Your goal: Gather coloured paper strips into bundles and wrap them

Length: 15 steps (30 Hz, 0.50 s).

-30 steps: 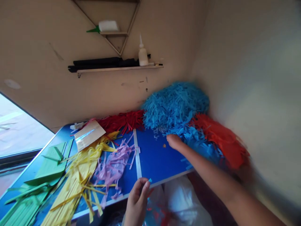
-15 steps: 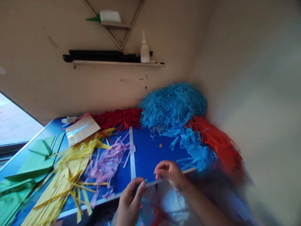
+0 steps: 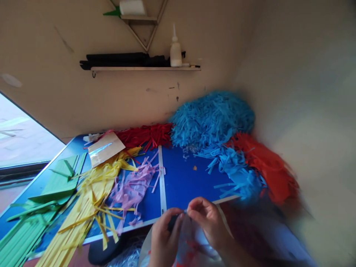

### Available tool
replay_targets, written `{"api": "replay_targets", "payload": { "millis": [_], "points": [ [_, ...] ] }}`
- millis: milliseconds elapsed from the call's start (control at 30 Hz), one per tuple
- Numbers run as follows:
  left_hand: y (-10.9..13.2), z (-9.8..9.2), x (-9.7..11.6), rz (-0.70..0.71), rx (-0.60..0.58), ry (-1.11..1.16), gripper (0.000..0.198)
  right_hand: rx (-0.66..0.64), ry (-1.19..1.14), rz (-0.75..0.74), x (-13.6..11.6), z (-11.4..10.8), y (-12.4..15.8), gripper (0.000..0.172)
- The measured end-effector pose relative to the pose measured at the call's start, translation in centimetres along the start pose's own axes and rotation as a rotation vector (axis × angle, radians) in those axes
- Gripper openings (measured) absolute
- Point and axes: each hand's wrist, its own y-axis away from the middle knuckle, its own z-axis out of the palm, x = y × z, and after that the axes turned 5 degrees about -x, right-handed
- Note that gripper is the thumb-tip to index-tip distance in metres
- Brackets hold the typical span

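Observation:
My left hand (image 3: 164,237) and my right hand (image 3: 207,220) meet at the near edge of the blue table (image 3: 183,181). Both pinch a tiny blue paper scrap (image 3: 184,211) between their fingertips. Below the hands lies a clear plastic bag (image 3: 191,244) with red and blue bits in it. On the table to the right are fringed blue paper (image 3: 213,118) and fringed red-orange paper (image 3: 267,167).
Lilac strips (image 3: 133,187), yellow strips (image 3: 91,200), green paper strips (image 3: 41,200) and dark red strips (image 3: 144,135) cover the table's left and back. A tan card (image 3: 105,152) lies at the back left. A wall shelf (image 3: 144,68) carries a white glue bottle (image 3: 175,50).
My right hand drew back from the blue fringe pile to the near table edge and joined my left hand on the small scrap. The view shifted slightly.

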Motion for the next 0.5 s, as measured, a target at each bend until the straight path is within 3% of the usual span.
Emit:
{"api": "replay_targets", "payload": {
  "millis": [333,500],
  "points": [
    [0.22,0.28,-0.26,0.062,0.053,-0.105,0.021,0.039,0.256,-0.127,0.19,0.66,0.44,0.012],
    [0.10,0.10,-0.04,0.226,0.074,-0.253,0.015,0.015,0.292,-0.164,0.85,0.62,0.70,0.007]
  ]
}}
